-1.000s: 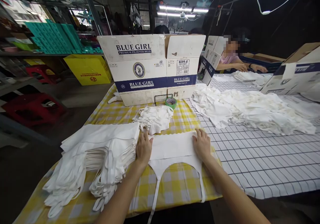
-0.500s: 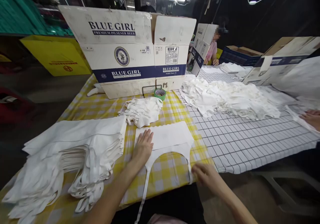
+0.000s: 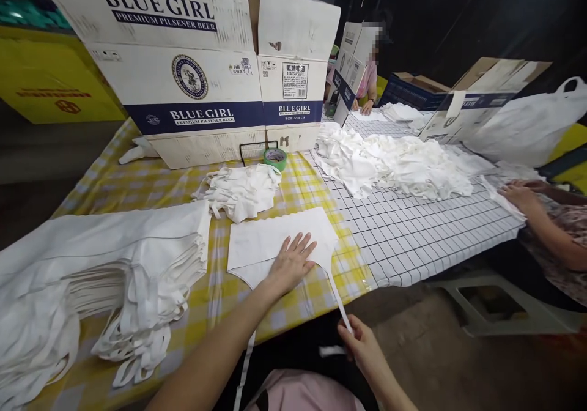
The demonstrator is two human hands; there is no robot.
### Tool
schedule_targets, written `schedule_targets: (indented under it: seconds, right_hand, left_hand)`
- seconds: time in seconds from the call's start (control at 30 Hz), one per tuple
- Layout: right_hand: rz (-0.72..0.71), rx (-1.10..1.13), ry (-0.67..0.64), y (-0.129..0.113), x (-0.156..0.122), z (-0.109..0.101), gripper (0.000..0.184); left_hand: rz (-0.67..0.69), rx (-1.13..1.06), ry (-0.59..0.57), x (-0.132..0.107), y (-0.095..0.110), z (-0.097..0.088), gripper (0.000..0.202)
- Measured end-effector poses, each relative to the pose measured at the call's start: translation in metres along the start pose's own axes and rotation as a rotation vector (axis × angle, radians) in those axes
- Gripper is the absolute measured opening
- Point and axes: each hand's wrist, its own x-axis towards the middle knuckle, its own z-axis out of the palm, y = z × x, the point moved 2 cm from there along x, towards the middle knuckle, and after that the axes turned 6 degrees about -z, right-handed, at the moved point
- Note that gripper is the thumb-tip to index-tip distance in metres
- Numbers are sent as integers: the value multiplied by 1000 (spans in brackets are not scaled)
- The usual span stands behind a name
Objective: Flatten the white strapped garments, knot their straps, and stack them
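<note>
A white strapped garment (image 3: 261, 236) lies flat on the yellow checked tablecloth (image 3: 316, 181). My left hand (image 3: 292, 263) presses on its middle with fingers spread. Off the table's front edge, my right hand (image 3: 360, 344) pinches the garment's right strap (image 3: 338, 298) and holds it taut. The other strap (image 3: 245, 368) hangs over the edge by my lap. On the left is a thick stack of similar white garments (image 3: 151, 233), their straps bunched at the front. A smaller heap of white pieces (image 3: 243, 191) sits just behind the flat one.
A tall printed carton (image 3: 206, 87) stands at the back, with a green tape roll (image 3: 275, 158) before it. On the right-hand grid cloth (image 3: 389, 227) lies a long white garment pile (image 3: 394, 160). A co-worker's hands (image 3: 523, 194) are at the far right; another person (image 3: 367, 84) sits behind.
My left hand has slid from the garment's left side to its middle. My right hand has taken hold of the right strap and drawn it straight. The view has shifted right.
</note>
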Motion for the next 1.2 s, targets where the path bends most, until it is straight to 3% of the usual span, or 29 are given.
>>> schedule_targets:
  seconds: [0.1,0.23,0.43,0.73,0.83,0.93,1.0,1.1,1.2]
  right_hand:
    - [-102,-310,96,-4,-20,-40,27]
    - [-143,-574,81,-13,-39,-79,26]
    - [-131,-644,5,-39,-46,-117,28]
    - [-105,-743,83,-87,-31,-189,25]
    - [-230,-732,26,-119,-12,-174,24]
    - [-401,-703,-200,-153,11,-126,25]
    - [-493,-733,-270,-170,26,-91,25]
    - [-582,-812,-290,-179,46,-54,23]
    - [-671,-872,-279,-172,59,-39,20]
  left_hand:
    - [-16,-1,-5,-1,0,-1,49]
    - [-12,-2,-5,1,1,0,48]
    - [-19,2,22,1,1,1,47]
    - [-31,-35,27,0,2,-4,45]
    - [-43,-188,24,-3,17,-18,44]
    - [-67,-550,-41,-8,46,-41,45]
    - [-96,-831,-163,-12,67,-51,39]
    - [-183,-1130,-347,-17,85,-52,36]
    - [-326,-1296,-368,-21,85,-42,44]
